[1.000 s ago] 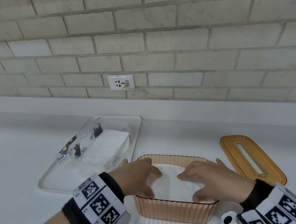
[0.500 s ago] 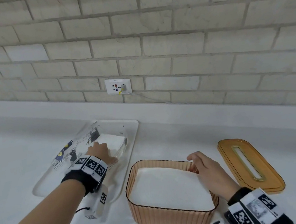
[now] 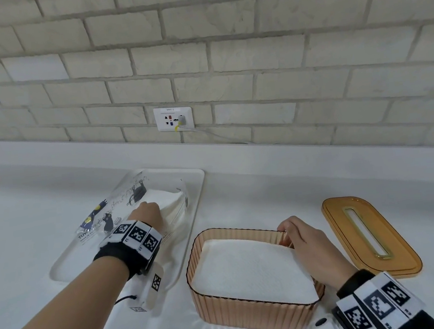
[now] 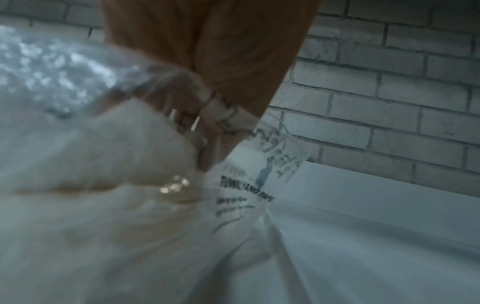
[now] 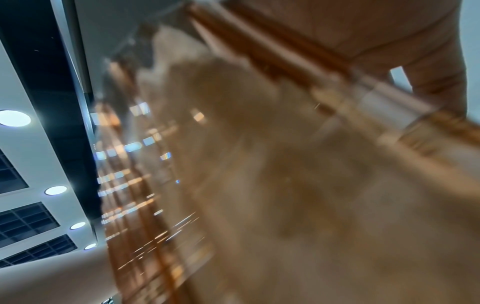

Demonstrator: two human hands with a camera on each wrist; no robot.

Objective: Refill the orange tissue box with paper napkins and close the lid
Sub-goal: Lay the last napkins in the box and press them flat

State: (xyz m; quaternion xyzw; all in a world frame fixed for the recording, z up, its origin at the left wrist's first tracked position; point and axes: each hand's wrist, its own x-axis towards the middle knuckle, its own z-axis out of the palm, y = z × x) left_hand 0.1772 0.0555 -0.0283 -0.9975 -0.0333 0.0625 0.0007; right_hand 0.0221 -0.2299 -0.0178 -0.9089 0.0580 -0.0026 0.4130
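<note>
- We found the orange tissue box (image 3: 253,313) standing open on the white counter (image 3: 266,186), with a flat layer of white paper napkins (image 3: 251,268) already lying inside it, a little below the rim.
- Our right hand (image 3: 310,243) sat at the box's far right corner, fingers curled over the rim and gripping it; the right wrist view was too blurred to show more than ribbed orange wall against the palm.
- Our left hand (image 3: 146,214) reached into the clear printed napkin pack (image 3: 114,212) on the white tray (image 3: 191,212), just left of the box. Its fingers were curled round the napkin stack (image 3: 169,204) through the pack's open end, as the left wrist view also suggested.
- The orange lid (image 3: 396,250) lay flat on the counter just right of the box, slot upward, apart from both hands.
- We judged the napkins light, soft and floppy: a stack would sag or fan if pinched at one corner, so a grip across one edge with the thumb on top seemed best.
- The wrapper looked thin and slippery, likely to drag along with the stack.
- The box seemed thin, rigid, light plastic, easy to shove, hence the steadying grip on its rim.
- The lid looked stiff and best taken by its long edges.
</note>
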